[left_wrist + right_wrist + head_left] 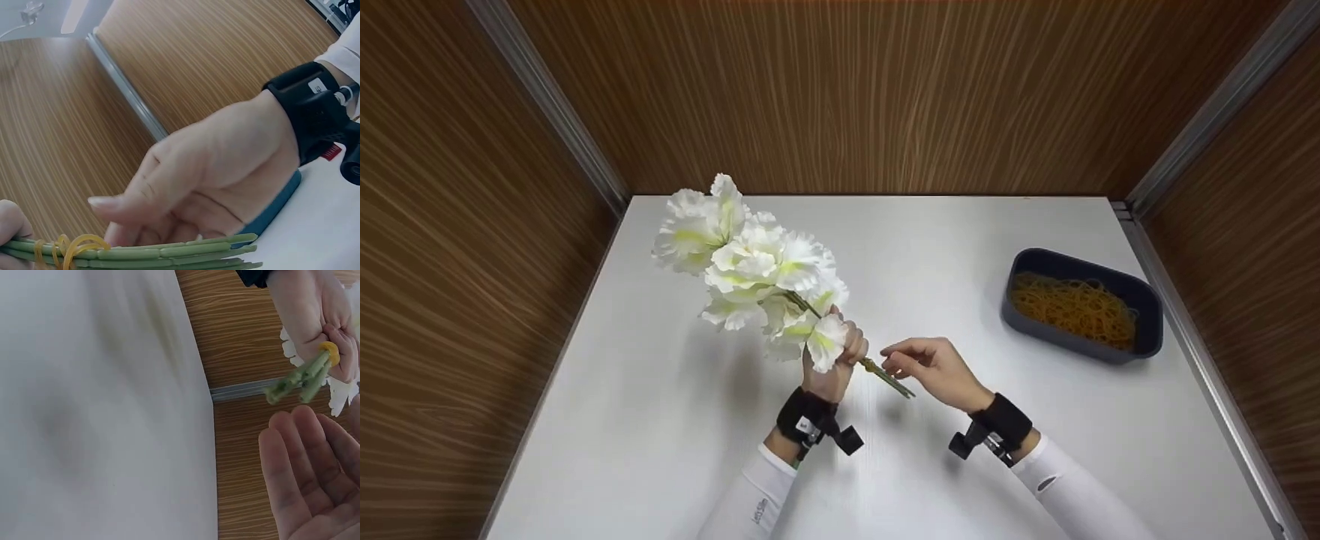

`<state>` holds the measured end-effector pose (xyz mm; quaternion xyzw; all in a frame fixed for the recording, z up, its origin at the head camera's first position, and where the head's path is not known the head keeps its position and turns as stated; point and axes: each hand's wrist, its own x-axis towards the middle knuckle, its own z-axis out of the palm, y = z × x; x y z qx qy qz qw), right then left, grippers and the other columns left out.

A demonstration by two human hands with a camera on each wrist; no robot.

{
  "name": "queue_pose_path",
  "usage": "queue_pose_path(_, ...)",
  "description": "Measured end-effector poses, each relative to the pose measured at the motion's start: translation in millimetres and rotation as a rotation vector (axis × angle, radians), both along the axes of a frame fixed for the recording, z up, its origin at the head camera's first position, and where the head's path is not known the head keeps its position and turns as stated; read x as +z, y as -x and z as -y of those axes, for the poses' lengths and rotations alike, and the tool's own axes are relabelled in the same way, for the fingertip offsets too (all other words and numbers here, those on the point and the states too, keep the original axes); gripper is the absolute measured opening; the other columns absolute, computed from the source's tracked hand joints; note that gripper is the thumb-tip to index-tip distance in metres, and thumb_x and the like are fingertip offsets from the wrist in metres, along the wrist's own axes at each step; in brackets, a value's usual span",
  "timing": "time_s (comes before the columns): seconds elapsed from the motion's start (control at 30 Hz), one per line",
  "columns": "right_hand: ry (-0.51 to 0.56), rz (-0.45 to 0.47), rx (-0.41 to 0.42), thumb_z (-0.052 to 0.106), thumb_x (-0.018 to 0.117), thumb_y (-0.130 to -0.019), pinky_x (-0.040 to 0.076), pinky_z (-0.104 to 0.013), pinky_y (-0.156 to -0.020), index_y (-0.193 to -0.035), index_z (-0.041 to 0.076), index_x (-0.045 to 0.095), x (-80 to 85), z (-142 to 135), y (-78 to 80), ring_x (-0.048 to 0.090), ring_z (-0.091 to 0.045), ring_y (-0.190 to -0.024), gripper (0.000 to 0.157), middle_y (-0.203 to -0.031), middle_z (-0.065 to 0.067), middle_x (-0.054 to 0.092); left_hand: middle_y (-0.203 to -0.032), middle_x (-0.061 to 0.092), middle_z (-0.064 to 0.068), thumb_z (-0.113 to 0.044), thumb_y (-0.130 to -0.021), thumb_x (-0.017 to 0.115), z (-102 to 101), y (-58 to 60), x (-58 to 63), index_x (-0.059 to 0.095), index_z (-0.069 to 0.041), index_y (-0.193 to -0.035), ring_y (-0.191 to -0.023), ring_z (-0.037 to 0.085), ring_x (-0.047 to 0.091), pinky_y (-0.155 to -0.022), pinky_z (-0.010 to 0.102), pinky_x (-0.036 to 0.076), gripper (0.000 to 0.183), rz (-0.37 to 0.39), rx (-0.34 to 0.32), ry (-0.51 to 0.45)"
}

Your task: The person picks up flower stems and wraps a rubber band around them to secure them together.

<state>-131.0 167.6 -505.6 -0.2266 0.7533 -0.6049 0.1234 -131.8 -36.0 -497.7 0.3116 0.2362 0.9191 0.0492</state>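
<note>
White artificial flowers (pixel 765 262) with yellow-green centres form a bunch, held tilted above the table with the blooms toward the far left. My left hand (pixel 834 364) grips their stems just below the blooms. Green stem ends (pixel 185 252) stick out past that hand toward the right. A yellow-orange rubber band (pixel 84 247) is looped around the stems beside the left hand, with some loose loops showing. My right hand (pixel 937 371) hovers next to the stem ends, its fingers loosely bent. In the right wrist view its fingers (pixel 289 461) look extended and hold nothing.
A dark blue tub (pixel 1027 324) stands at the right of the white table (pixel 660 450), with many yellow-orange rubber bands (pixel 1076 311) inside. Wood-grain panels (pixel 847 97) enclose the table at the back and both sides. Each wrist wears a black strap with a camera.
</note>
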Motion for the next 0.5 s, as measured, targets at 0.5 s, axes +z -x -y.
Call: queue_pose_path(0.5, 0.227, 0.335, 0.215, 0.000, 0.060, -0.103, 0.064, -0.025, -0.077, -0.124, -0.030, 0.053, -31.6, 11, -16.6, 0.077, -0.006, -0.082, 0.037, -0.093, 0.003, 0.080, -0.064, 0.041, -0.017, -0.067, -0.094, 0.057, 8, -0.3, 0.3, 0.060, -0.036, -0.099, -0.057, 0.011, 0.018, -0.059, 0.024, 0.015, 0.031, 0.235, -0.095, 0.314)
